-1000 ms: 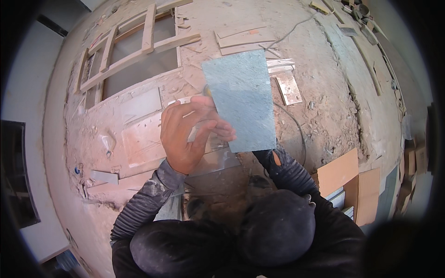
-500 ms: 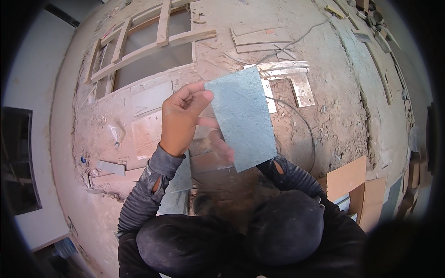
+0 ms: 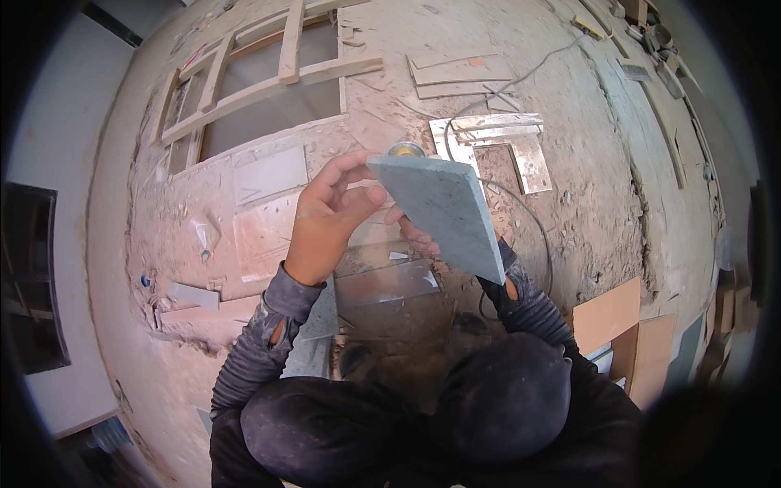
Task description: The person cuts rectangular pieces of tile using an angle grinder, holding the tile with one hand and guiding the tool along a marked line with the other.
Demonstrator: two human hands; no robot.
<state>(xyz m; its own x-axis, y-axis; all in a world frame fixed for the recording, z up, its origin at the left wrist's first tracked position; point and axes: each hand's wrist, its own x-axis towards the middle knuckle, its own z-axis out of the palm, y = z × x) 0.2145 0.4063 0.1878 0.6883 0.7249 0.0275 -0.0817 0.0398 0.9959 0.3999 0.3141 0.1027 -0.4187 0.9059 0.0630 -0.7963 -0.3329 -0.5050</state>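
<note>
A grey-green stone tile (image 3: 443, 215) is tilted in the air before me, its thick upper edge showing. Behind it, my right hand (image 3: 419, 236) grips it from below; the fingertips emerge past its left edge and the tile hides the palm. At the upper left corner, fingers of my left hand (image 3: 333, 211) reach the edge, the thumb apart from them and off the face. A round metal disc with a yellowish centre (image 3: 405, 150) peeks out just beyond the tile's top edge; what it belongs to is hidden.
Wooden slats (image 3: 277, 93) form a frame at the far left. White board pieces (image 3: 533, 159) and a dark cable (image 3: 541, 228) lie beyond the tile. Nearer are a flat glossy sheet (image 3: 386, 285) and, at right, an opened cardboard box (image 3: 610, 313). Rubble (image 3: 602, 252) covers the floor.
The tile has tipped from nearly face-on to slanted, showing its thickness, and shifted slightly right. My left thumb has come off its corner. The disc has come into view behind it.
</note>
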